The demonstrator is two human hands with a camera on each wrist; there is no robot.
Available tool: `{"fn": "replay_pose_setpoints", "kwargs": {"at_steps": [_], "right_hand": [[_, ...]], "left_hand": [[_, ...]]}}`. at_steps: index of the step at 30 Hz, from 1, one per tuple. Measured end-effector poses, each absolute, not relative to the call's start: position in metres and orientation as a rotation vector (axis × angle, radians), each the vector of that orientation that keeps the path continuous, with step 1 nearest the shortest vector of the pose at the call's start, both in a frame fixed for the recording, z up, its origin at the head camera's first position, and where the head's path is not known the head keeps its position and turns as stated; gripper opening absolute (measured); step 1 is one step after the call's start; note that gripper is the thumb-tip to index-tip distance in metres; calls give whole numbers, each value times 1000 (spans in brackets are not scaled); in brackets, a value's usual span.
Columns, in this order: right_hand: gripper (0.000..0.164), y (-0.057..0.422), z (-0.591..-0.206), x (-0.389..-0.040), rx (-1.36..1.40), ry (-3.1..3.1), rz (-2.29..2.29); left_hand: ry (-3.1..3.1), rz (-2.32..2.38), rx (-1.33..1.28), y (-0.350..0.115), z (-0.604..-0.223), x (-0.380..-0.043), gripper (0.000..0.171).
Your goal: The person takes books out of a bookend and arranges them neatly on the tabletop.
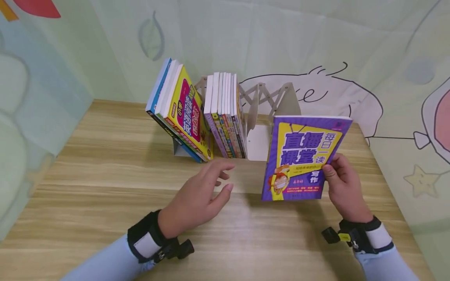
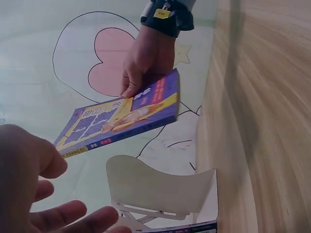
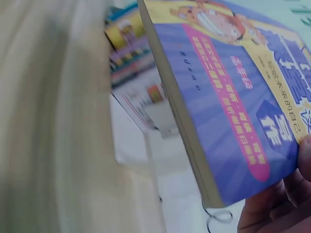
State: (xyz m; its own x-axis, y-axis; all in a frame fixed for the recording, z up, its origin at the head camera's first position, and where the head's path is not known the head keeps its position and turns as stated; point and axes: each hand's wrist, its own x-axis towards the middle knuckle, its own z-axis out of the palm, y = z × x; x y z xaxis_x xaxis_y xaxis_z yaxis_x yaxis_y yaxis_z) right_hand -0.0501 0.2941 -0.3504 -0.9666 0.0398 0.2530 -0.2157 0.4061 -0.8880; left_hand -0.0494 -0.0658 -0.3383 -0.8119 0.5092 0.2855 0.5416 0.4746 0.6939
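My right hand (image 1: 342, 187) grips a purple and yellow book (image 1: 299, 164) by its right edge, thumb on the front cover and fingers behind. The book is held up above the table in front of the rack's right end, its cover facing me. In the right wrist view the same book (image 3: 218, 111) shows its page edge. My left hand (image 1: 197, 197) hovers left of the book, fingers loosely bent, thumb apart, holding nothing. Behind it a row of thin upright books (image 1: 226, 117) stands in a folding metal bookrack (image 1: 258, 144). A yellow book (image 1: 186, 113) leans left with others at the rack's left end.
The wooden table (image 1: 105, 187) runs back to a patterned cloth wall (image 1: 211, 35). The rack's tall right end plate (image 1: 290, 97) stands behind the held book. A gap lies between that plate and the upright books.
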Motion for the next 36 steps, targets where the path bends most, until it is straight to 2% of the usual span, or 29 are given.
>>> {"fn": "replay_pose_setpoints", "kwargs": {"at_steps": [10, 24, 31, 36], "right_hand": [[41, 348, -331, -66, -28, -1957, 2065], [65, 394, -354, -85, -489, -2216, 1961], [65, 402, -365, -97, -566, -2385, 1847], [58, 409, -372, -104, -635, -2544, 1737]], "left_hand": [[-2775, -1100, -951, -69, -346, -51, 35], [-2833, -1061, -1004, -67, -350, -52, 29], [-2853, -1044, -995, -66, -353, -51, 27], [-2860, -1042, -1002, -65, -357, -50, 27]]}}
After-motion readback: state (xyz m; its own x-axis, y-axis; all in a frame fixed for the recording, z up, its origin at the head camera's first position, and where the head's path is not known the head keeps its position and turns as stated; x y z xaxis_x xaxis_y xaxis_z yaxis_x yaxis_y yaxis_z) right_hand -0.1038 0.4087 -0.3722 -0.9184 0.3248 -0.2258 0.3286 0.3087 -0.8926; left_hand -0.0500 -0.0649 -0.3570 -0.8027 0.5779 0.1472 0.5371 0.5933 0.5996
